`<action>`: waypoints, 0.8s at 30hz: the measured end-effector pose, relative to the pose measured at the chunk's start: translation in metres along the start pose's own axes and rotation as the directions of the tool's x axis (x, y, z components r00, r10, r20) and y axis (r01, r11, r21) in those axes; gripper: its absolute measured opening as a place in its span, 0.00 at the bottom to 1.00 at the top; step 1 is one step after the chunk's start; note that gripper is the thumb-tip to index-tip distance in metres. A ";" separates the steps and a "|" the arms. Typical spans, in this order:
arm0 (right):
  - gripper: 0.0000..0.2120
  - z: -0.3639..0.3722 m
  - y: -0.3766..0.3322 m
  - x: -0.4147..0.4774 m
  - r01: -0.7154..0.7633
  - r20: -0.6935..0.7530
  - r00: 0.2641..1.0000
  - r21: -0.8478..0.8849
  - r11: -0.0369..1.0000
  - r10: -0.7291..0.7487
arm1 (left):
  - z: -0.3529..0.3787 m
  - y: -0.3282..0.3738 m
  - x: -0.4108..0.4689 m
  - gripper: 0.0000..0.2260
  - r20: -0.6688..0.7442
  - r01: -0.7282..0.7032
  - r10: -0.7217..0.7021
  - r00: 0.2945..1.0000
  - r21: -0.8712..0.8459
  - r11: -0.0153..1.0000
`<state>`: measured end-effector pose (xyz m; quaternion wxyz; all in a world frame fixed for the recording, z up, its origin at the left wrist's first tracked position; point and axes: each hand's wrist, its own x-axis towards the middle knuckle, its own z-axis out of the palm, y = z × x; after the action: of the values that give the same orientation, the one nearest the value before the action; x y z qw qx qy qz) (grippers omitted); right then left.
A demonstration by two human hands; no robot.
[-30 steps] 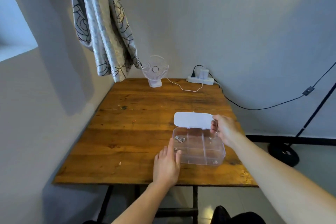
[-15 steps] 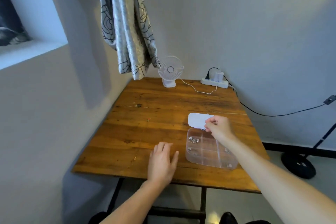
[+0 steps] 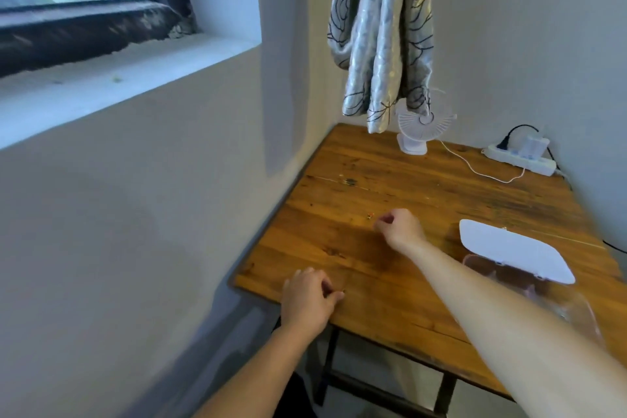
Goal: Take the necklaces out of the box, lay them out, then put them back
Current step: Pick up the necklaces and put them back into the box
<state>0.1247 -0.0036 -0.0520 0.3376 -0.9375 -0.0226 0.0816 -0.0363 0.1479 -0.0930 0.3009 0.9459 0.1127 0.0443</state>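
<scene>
A very thin necklace lies on the wooden table (image 3: 441,193); only its ends show, a tiny bead (image 3: 369,214) and a small dark bit (image 3: 343,290). My left hand (image 3: 310,297) pinches at the near end by the table's front edge. My right hand (image 3: 400,227) is closed in a pinch just right of the bead. The chain between them is too fine to make out. The clear plastic box (image 3: 576,310) stands at the right with its white lid (image 3: 512,254) swung open. My right forearm hides part of the box.
A small white fan (image 3: 419,132) and a white power strip (image 3: 522,159) with cables stand at the table's back edge. A patterned curtain (image 3: 383,30) hangs over the back left corner. The wall and a window sill (image 3: 129,75) run along the table's left side.
Both hands left the box and moved left across the table: the right let go of the lid and now pinches by the bead, the left closed at the front edge. The view swung left.
</scene>
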 end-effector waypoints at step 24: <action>0.06 -0.043 0.000 -0.026 0.004 -0.219 0.968 0.504 0.864 0.123 | -0.009 0.030 -0.016 0.10 0.128 -0.145 0.162 0.978 -0.137 0.980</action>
<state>0.1062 -0.0327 -0.0159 0.5663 -0.8209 0.0699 -0.0207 -0.0473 0.1255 -0.0689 0.3635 0.9314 0.0150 0.0087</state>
